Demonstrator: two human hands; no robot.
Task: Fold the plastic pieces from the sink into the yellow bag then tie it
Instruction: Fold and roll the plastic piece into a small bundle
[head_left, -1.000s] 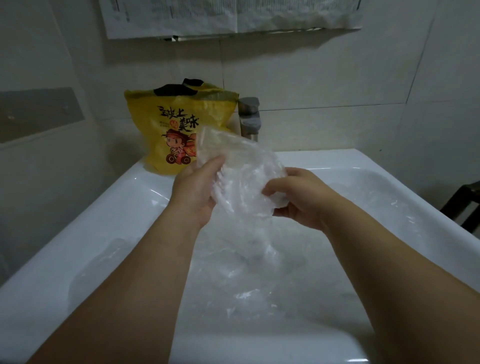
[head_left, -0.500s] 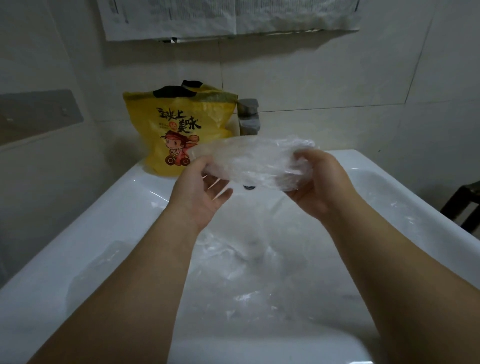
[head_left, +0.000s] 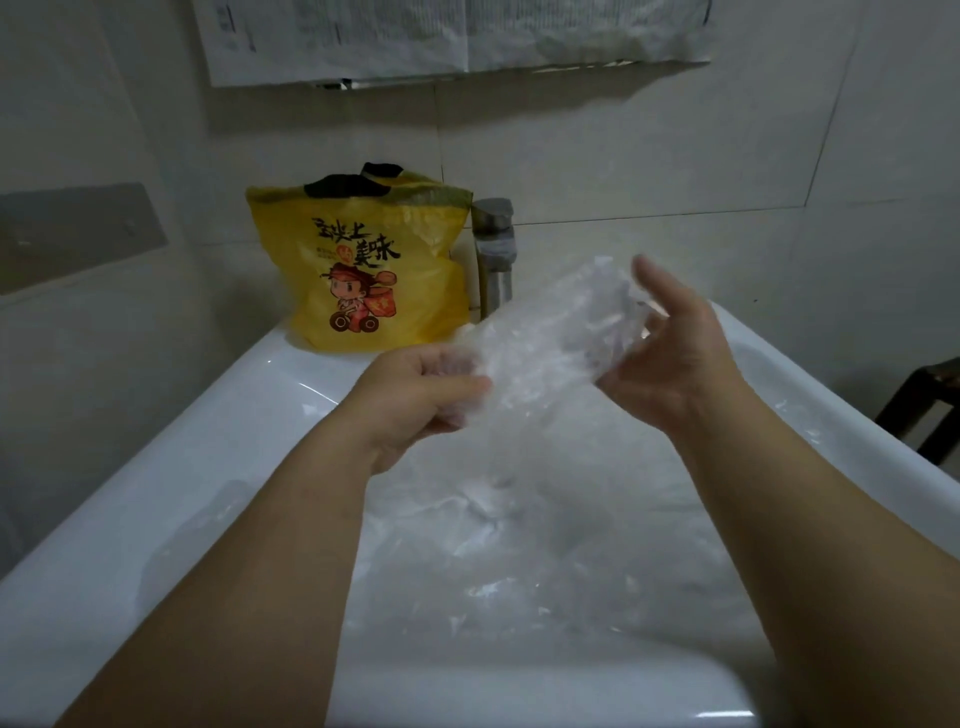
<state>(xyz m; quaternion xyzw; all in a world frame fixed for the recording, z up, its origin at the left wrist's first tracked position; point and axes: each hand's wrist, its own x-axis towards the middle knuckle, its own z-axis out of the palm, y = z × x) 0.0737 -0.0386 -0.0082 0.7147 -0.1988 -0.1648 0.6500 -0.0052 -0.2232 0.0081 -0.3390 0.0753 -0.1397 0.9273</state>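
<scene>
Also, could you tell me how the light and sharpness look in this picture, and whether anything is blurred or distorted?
Head view: dim, flat light, with small glare streaks on the sink rim; same head view, the right hand and the clear plastic piece are motion-smeared, while the yellow bag print reads sharp; head view again, wide-angle distortion curves the sink edges.
</scene>
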